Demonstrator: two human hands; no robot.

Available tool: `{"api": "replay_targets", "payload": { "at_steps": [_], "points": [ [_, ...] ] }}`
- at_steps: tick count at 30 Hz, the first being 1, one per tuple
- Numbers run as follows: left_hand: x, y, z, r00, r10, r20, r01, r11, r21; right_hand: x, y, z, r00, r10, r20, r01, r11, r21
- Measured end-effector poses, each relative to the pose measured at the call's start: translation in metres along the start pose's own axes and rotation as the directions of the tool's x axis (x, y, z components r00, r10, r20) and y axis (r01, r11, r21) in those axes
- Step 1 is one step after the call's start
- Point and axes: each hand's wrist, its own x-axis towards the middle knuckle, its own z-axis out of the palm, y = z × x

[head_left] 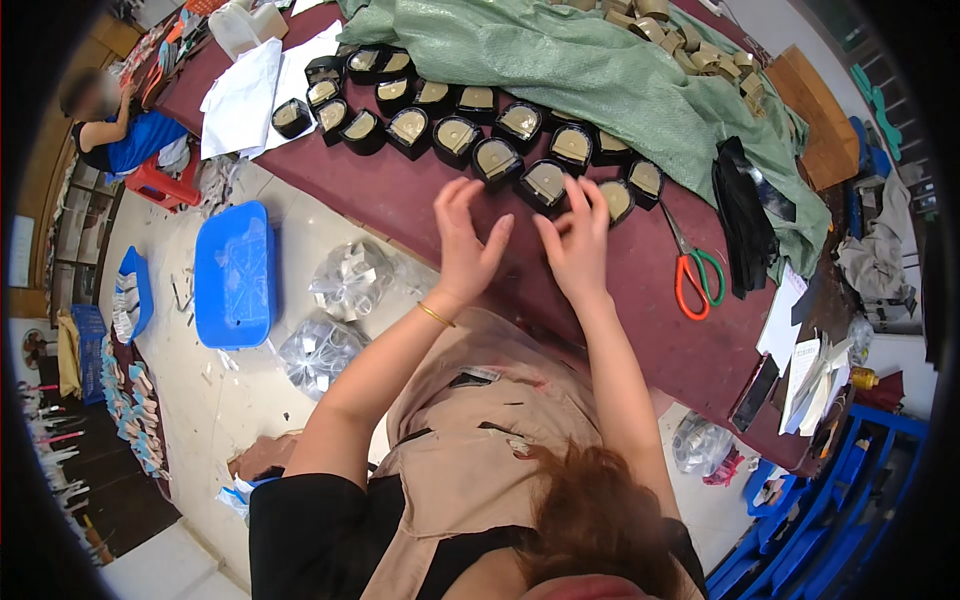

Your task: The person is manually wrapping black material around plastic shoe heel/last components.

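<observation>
Above the dark red tabletop [390,212], my left hand [468,240] is open, its thumb held apart from the raised fingers. Just beyond its fingertips stands a black D-shaped shoe heel [496,158] with a beige face. My right hand [578,245] is also open, with curved fingers and the thumb apart. Its fingertips come up to the near edge of another black heel [545,183]; I cannot tell whether they touch it. A further heel [617,202] sits just right of those fingers. Several similar heels [408,126] stand in loose rows behind, beige faces upward.
Scissors [692,265] with red and green handles lie to the right, beside black strips [745,225]. A green woven sack [560,60] covers the table's far side, with beige pieces [690,45] on it. On the floor at left are a blue basin [235,275] and a seated person [110,130].
</observation>
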Motion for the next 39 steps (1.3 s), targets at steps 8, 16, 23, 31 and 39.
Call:
{"api": "replay_targets", "payload": {
  "at_steps": [8, 16, 23, 31, 39],
  "points": [
    [0.045, -0.008, 0.007, 0.976, -0.191, 0.101, 0.110, 0.843, 0.527, -0.005, 0.025, -0.047, 0.995, -0.028, -0.097, -0.044, 0.742, -0.669],
    [0.046, -0.025, 0.014, 0.981, -0.182, -0.058, 0.190, 0.884, 0.427, 0.024, 0.028, 0.031, 0.958, 0.003, -0.286, -0.215, 0.665, -0.715],
    [0.044, -0.021, 0.009, 0.982, -0.177, -0.063, 0.187, 0.876, 0.444, 0.017, 0.019, 0.021, 0.944, -0.066, -0.322, -0.157, 0.771, -0.618],
    [0.047, -0.016, 0.017, 0.992, -0.115, -0.046, 0.122, 0.849, 0.514, 0.008, 0.028, -0.002, 0.804, -0.070, -0.591, 0.063, 0.998, -0.033],
    [0.040, -0.021, 0.006, 0.991, -0.025, -0.130, 0.063, 0.953, 0.295, 0.008, 0.032, -0.100, 0.706, -0.160, -0.690, 0.126, 0.987, -0.101]
  ]
}}
